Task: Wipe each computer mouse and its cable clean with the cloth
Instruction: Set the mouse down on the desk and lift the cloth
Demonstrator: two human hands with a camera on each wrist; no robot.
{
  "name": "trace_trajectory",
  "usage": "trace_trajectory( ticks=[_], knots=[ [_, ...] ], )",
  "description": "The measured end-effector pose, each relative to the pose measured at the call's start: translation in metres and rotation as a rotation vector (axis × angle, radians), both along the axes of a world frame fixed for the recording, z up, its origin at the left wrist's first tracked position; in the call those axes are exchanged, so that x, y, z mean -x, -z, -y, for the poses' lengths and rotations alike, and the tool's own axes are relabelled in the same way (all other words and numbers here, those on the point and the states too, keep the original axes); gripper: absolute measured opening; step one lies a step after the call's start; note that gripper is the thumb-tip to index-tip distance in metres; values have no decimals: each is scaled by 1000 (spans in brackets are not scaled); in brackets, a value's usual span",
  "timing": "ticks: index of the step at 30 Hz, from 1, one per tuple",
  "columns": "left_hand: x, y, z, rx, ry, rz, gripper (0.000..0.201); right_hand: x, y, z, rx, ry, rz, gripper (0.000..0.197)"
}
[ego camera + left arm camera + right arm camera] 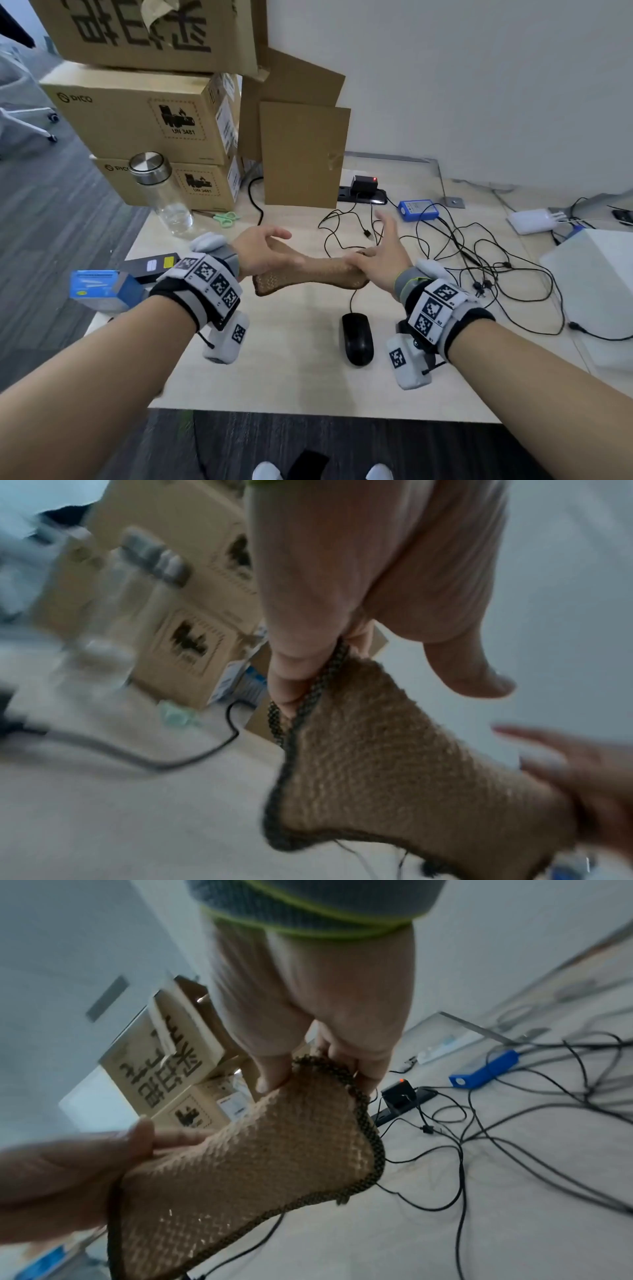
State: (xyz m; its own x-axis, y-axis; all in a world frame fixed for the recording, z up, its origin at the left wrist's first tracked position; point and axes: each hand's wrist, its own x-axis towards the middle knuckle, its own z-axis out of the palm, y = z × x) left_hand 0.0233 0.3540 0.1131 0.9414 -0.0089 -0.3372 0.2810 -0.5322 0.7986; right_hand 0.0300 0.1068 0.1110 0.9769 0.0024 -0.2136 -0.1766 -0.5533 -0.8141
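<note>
Both my hands hold a brown waffle-weave cloth [308, 274] with dark edging stretched between them above the table. My left hand [270, 248] pinches its left end; the left wrist view shows the fingers [291, 674] curled on the dark edging of the cloth [394, 772]. My right hand [368, 255] pinches the right end, seen in the right wrist view as my right hand [308, 1074] gripping the cloth [257, 1164] at its edge. A black mouse [357, 339] lies on the table below the cloth. Its cable [352, 298] runs away under the cloth.
Stacked cardboard boxes [144, 116] stand at the back left beside a glass bottle [161, 192] and green scissors [226, 218]. A power strip [363, 195], a blue box [418, 209] and tangled black cables [479, 267] fill the right. Small boxes [102, 289] sit at the left edge.
</note>
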Motion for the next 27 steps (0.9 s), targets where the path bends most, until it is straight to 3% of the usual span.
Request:
trace_trajectory(
  ticks=[1, 3, 5, 6, 8, 12, 15, 19, 21, 23, 24, 27],
  knots=[
    [-2, 0, 1, -161, 93, 36, 69, 1, -1, -2, 63, -88, -9, 80],
    [-4, 0, 1, -429, 232, 99, 71, 1, -1, -10, 281, -248, -43, 57],
    [-8, 1, 0, -570, 289, 148, 46, 0, -1, -16, 526, -333, -62, 31],
    [-8, 1, -1, -614, 292, 164, 37, 0, 1, -17, 604, -340, -53, 33],
    [-7, 8, -2, -722, 273, 219, 43, 0, 4, -19, 639, -338, -7, 36],
    [5, 20, 7, -901, 269, 246, 60, 3, 13, -28, 541, -327, 0, 21],
    [16, 30, 14, -736, 202, 193, 51, 7, 19, -39, 437, -267, -112, 10],
    [37, 39, 23, -486, 103, 64, 53, 25, 26, -56, 207, -320, -394, 16],
    [53, 42, 33, -387, 164, 52, 53, 33, 42, -65, -53, -209, -538, 41],
    [69, 39, 43, -302, 284, 116, 45, 38, 54, -70, -304, -82, -668, 77],
    [74, 41, 44, -259, 331, 134, 41, 36, 62, -71, -355, -46, -683, 83],
    [73, 58, 29, -211, 203, 94, 37, 37, 74, -69, -376, 92, -619, 60]
  ],
)
